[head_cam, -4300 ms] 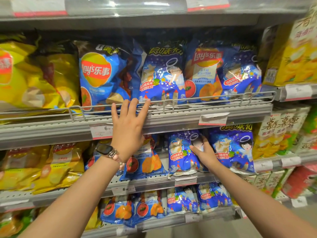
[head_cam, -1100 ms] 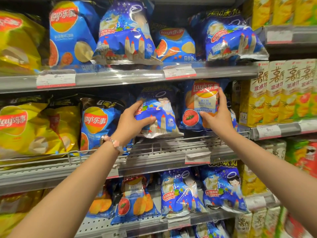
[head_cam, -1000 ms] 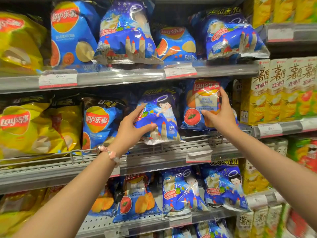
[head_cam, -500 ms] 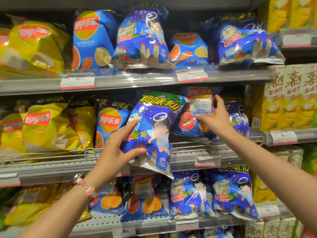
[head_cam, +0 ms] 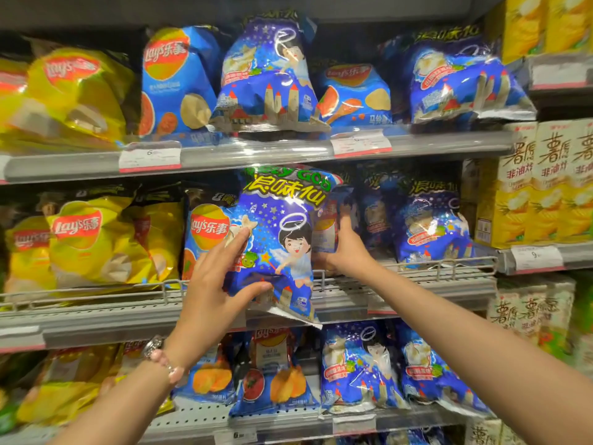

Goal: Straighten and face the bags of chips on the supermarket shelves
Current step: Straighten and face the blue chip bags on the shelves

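My left hand point(head_cam: 215, 284) reached up from the lower left, wrist bent back, and gripped the blue angel bag point(head_cam: 282, 239) by its lower left part: fingers laid up the front face, thumb hooked under the bottom bulge. The bag was out in front of the middle shelf point(head_cam: 417, 287), upright with a slight tilt, its front toward me and its bottom seam hanging below the shelf's front edge. My right arm stretched in from the lower right; the right hand point(head_cam: 345, 252) sat behind the bag's right edge with its fingers curled onto the Lay's bag point(head_cam: 325, 229) standing just behind it, holding that pack. The angel bag hid most of that pack and part of my fingers.

A low wire fence point(head_cam: 449, 268) ran along the shelf's front lip. To the right stood another blue angel pack point(head_cam: 433, 226); to the left, a blue Lay's pack point(head_cam: 205, 232) and puffy yellow Lay's bags point(head_cam: 93, 242). The upper shelf point(head_cam: 256, 152) carried more blue packs behind paper price tags point(head_cam: 149, 157). Tall yellow cartons point(head_cam: 542, 187) filled the right bay.

The bags were glossy, crinkled foil, pillow-shaped; the shelves grey metal. A beaded bracelet point(head_cam: 163, 358) circled my left wrist.
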Demonstrator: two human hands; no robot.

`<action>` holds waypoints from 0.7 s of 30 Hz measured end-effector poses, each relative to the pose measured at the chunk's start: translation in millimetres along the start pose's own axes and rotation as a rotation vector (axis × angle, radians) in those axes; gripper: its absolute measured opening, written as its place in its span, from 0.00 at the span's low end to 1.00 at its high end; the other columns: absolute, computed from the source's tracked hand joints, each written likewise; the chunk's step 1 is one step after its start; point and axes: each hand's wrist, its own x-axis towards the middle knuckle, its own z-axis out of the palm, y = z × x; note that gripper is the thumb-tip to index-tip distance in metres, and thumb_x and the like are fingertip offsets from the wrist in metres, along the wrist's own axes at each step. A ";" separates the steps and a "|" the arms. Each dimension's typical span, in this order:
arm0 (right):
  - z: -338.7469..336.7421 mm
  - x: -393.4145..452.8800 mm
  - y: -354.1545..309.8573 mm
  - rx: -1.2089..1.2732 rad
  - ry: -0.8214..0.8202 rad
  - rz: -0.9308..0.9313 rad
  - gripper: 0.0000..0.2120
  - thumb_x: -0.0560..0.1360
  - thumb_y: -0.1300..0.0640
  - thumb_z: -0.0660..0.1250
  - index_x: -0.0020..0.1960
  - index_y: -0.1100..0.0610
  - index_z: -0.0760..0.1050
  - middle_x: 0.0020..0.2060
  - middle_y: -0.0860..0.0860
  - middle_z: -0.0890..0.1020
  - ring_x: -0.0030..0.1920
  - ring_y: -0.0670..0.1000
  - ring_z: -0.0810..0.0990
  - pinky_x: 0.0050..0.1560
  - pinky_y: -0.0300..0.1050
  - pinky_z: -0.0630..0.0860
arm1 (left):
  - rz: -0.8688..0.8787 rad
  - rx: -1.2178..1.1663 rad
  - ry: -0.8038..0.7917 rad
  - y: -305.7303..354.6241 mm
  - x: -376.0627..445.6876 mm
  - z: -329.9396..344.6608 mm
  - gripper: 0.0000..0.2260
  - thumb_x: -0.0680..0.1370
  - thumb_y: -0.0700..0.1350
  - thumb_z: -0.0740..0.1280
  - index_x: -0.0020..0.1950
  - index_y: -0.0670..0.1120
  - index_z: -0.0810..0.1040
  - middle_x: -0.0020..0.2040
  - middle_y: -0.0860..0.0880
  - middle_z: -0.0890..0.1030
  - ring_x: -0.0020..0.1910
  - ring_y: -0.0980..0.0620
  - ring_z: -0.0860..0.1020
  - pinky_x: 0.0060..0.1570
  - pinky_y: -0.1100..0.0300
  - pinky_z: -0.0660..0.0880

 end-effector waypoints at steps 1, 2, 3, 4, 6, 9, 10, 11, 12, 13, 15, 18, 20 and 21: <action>-0.1 0.5 2.2 -0.015 -0.026 0.004 0.51 0.66 0.57 0.78 0.75 0.59 0.47 0.58 0.53 0.78 0.58 0.52 0.79 0.53 0.41 0.73 | 0.002 -0.001 -0.001 0.7 0.4 1.4 0.34 0.69 0.58 0.69 0.73 0.48 0.66 0.68 0.54 0.70 0.65 0.58 0.69 0.65 0.64 0.63; -0.6 1.0 3.3 -0.024 -0.046 0.008 0.50 0.66 0.58 0.78 0.75 0.60 0.47 0.59 0.54 0.78 0.59 0.53 0.79 0.54 0.41 0.73 | 0.001 -0.005 0.003 1.2 0.9 2.9 0.34 0.69 0.58 0.69 0.73 0.48 0.66 0.68 0.55 0.70 0.66 0.58 0.69 0.65 0.66 0.62; -2.5 1.3 3.3 -0.019 -0.070 0.016 0.49 0.67 0.59 0.77 0.75 0.60 0.47 0.60 0.55 0.78 0.59 0.52 0.78 0.55 0.41 0.73 | -0.007 -0.009 0.010 1.7 1.3 4.3 0.34 0.69 0.58 0.69 0.72 0.49 0.66 0.68 0.56 0.70 0.66 0.58 0.69 0.65 0.67 0.61; -4.8 1.3 2.3 0.005 -0.104 0.032 0.49 0.68 0.60 0.76 0.76 0.60 0.46 0.61 0.55 0.77 0.58 0.52 0.78 0.56 0.41 0.74 | -0.020 -0.013 0.019 1.9 2.0 6.2 0.34 0.69 0.58 0.70 0.73 0.49 0.66 0.68 0.58 0.69 0.66 0.58 0.69 0.65 0.68 0.61; -11.7 -1.5 -2.4 0.100 -0.136 0.063 0.43 0.71 0.62 0.73 0.76 0.60 0.47 0.58 0.52 0.78 0.56 0.49 0.78 0.54 0.34 0.74 | -0.057 -0.028 0.032 2.5 1.7 11.1 0.35 0.68 0.56 0.73 0.73 0.51 0.66 0.68 0.63 0.68 0.66 0.58 0.69 0.65 0.66 0.63; -22.6 -11.2 -17.3 0.296 0.027 0.092 0.35 0.78 0.49 0.64 0.77 0.55 0.50 0.66 0.49 0.72 0.67 0.46 0.69 0.60 0.32 0.66 | -0.090 -0.055 0.047 5.7 1.9 20.6 0.34 0.69 0.54 0.73 0.73 0.55 0.64 0.66 0.67 0.66 0.66 0.60 0.67 0.65 0.67 0.63; -25.8 -15.3 -22.8 0.350 0.053 0.102 0.38 0.76 0.42 0.63 0.78 0.53 0.48 0.70 0.49 0.67 0.67 0.44 0.65 0.63 0.37 0.62 | -0.103 -0.069 0.050 7.8 3.0 24.6 0.34 0.69 0.54 0.72 0.73 0.56 0.64 0.66 0.66 0.67 0.66 0.60 0.67 0.65 0.68 0.62; -27.8 -19.8 -28.0 0.381 0.029 0.112 0.45 0.72 0.36 0.65 0.78 0.51 0.46 0.70 0.47 0.65 0.66 0.42 0.64 0.64 0.40 0.60 | -0.117 -0.086 0.053 10.6 4.7 28.9 0.34 0.69 0.54 0.72 0.72 0.56 0.64 0.66 0.63 0.68 0.65 0.59 0.68 0.65 0.68 0.62; -27.8 -25.7 -34.5 0.390 -0.030 0.121 0.51 0.66 0.32 0.67 0.78 0.49 0.44 0.68 0.45 0.64 0.65 0.42 0.64 0.64 0.42 0.61 | -0.125 -0.101 0.057 14.2 6.8 33.5 0.34 0.69 0.53 0.72 0.72 0.56 0.64 0.66 0.60 0.69 0.65 0.58 0.68 0.64 0.67 0.63; -27.0 -31.4 -40.5 0.382 -0.092 0.133 0.55 0.62 0.32 0.69 0.78 0.48 0.42 0.66 0.43 0.65 0.65 0.41 0.66 0.65 0.44 0.64 | -0.127 -0.111 0.059 18.1 9.2 38.2 0.34 0.69 0.53 0.73 0.72 0.56 0.64 0.66 0.58 0.70 0.64 0.57 0.69 0.64 0.65 0.64; -24.3 -35.9 -46.1 0.370 -0.142 0.127 0.58 0.60 0.40 0.76 0.77 0.49 0.44 0.65 0.43 0.70 0.60 0.39 0.74 0.60 0.42 0.73 | -0.126 -0.127 0.059 27.0 13.6 49.0 0.34 0.68 0.53 0.73 0.72 0.56 0.64 0.66 0.57 0.70 0.63 0.57 0.69 0.63 0.62 0.64; -26.8 -34.4 -49.7 0.372 -0.019 0.139 0.52 0.59 0.53 0.81 0.74 0.52 0.54 0.62 0.49 0.77 0.57 0.45 0.79 0.59 0.46 0.77 | -0.141 -0.145 0.049 39.9 19.7 63.5 0.34 0.68 0.53 0.73 0.71 0.56 0.63 0.66 0.57 0.70 0.62 0.58 0.68 0.63 0.62 0.64; -35.4 -33.6 -50.0 0.359 0.069 0.159 0.44 0.60 0.57 0.81 0.70 0.55 0.62 0.59 0.51 0.79 0.57 0.49 0.80 0.61 0.52 0.76 | -0.156 -0.180 0.019 43.3 24.8 70.7 0.33 0.69 0.55 0.71 0.71 0.57 0.62 0.65 0.59 0.69 0.63 0.59 0.68 0.64 0.64 0.63; -42.1 -33.5 -48.4 0.363 0.097 0.159 0.39 0.61 0.60 0.80 0.67 0.56 0.65 0.57 0.52 0.80 0.54 0.49 0.81 0.59 0.51 0.77 | -0.181 -0.224 0.010 43.1 27.9 72.7 0.31 0.71 0.55 0.69 0.72 0.56 0.63 0.64 0.61 0.68 0.63 0.59 0.68 0.65 0.63 0.63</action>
